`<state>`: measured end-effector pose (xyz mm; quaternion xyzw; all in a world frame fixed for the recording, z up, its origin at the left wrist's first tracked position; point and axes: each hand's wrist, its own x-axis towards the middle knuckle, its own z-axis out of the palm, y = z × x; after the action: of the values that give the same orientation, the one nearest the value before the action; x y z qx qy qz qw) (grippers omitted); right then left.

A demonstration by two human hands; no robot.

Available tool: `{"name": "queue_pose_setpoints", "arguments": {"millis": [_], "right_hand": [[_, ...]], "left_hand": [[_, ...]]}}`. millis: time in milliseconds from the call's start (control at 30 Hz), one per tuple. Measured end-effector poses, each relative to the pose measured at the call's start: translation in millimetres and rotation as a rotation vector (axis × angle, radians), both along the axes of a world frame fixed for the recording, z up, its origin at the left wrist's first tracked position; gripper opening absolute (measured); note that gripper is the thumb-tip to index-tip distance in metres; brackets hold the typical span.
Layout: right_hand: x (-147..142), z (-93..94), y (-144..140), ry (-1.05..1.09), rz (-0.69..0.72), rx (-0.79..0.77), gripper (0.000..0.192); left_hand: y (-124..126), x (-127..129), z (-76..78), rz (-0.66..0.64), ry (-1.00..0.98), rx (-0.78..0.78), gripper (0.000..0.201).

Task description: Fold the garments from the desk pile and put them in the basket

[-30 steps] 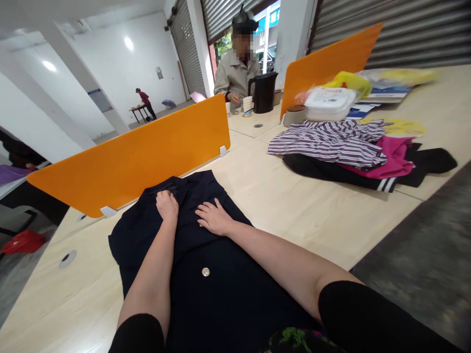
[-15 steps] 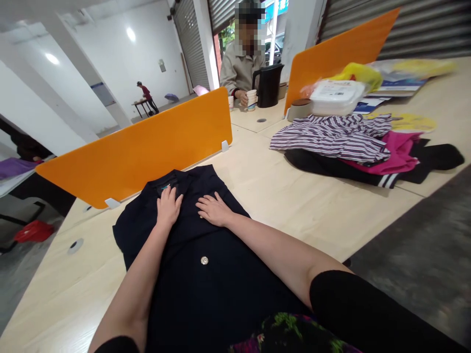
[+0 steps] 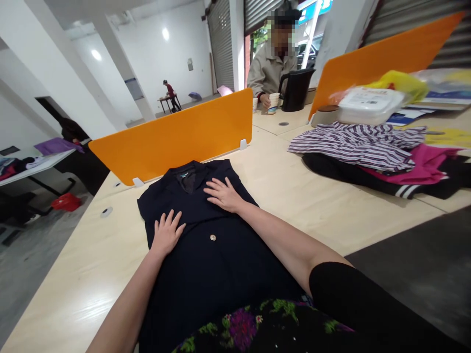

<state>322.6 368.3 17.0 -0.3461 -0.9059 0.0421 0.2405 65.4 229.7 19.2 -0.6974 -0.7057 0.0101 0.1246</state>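
Note:
A dark navy garment [image 3: 206, 264] with a collar and a gold button [image 3: 212, 238] lies flat on the light wooden table [image 3: 294, 196] in front of me. My left hand [image 3: 166, 234] rests palm down, fingers spread, on the garment's left side below the shoulder. My right hand [image 3: 223, 194] lies flat with fingers apart on the upper chest near the collar. Neither hand grips anything.
An orange divider [image 3: 172, 139] stands just behind the garment. A pile of striped, pink and black clothes [image 3: 371, 154] lies to the right, with a white box [image 3: 368, 104] behind it. A seated person [image 3: 274, 71] holds a cup beside a black kettle [image 3: 295, 89].
My left hand slid down and left from the collar to the garment's left side and spread out. The right hand stayed on the chest. The view swung left.

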Motion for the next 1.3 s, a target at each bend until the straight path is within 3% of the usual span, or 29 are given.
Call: {"name": "queue_pose_setpoints", "arguments": {"millis": [67, 167, 333, 467, 600, 700, 800, 933, 1033, 1100, 1167, 1300], "right_hand": [[-0.4, -3.6, -0.2, -0.111, 0.064, -0.070, 0.044], [-1.8, -10.6, 1.1, -0.156, 0.029, -0.139, 0.046], [-5.4, -1.8, -2.2, -0.202, -0.037, -0.040, 0.048], [1.2, 14.5, -25.2, -0.239, 0.022, 0.063, 0.051], [20.0, 6.3, -62.1, -0.226, 0.175, -0.002, 0.054], [32.1, -4.6, -76.8, -0.274, 0.204, -0.110, 0.053], [52.3, -4.1, -74.8, -0.201, 0.171, -0.122, 0.049], [117.9, 1.3, -74.2, 0.128, -0.072, -0.109, 0.041], [174.9, -4.3, -93.6, 0.310, -0.409, -0.296, 0.042], [197.0, -10.3, -115.2, 0.381, -0.481, -0.529, 0.049], [202.2, -13.8, -138.4, 0.440, -0.443, -0.690, 0.058], [187.8, -8.1, -172.1, 0.516, -0.321, -0.811, 0.073]], "left_hand": [[-1.0, 0.1, -3.0, 0.050, -0.053, -0.026, 0.057], [0.9, 1.7, -6.7, 0.082, -0.073, -0.007, 0.058], [4.3, 4.3, -2.8, 0.092, -0.084, -0.018, 0.058], [-6.1, 8.3, 5.9, 0.095, -0.086, -0.052, 0.058], [-47.0, 25.4, 5.1, -0.054, -0.104, -0.060, 0.060], [-89.5, 37.3, 1.1, -0.207, -0.111, -0.107, 0.056], [-129.9, 24.1, 1.5, -0.314, -0.156, -0.163, 0.050], [-184.0, -31.8, 6.4, -0.341, -0.192, -0.115, 0.048], [-220.8, -60.1, 6.3, -0.355, -0.123, -0.025, 0.059], [-235.3, -60.7, 4.1, -0.415, -0.034, -0.015, 0.074], [-240.0, -51.7, 1.6, -0.487, 0.043, -0.052, 0.084], [-233.3, -34.7, -2.9, -0.527, 0.083, -0.102, 0.096]]}}
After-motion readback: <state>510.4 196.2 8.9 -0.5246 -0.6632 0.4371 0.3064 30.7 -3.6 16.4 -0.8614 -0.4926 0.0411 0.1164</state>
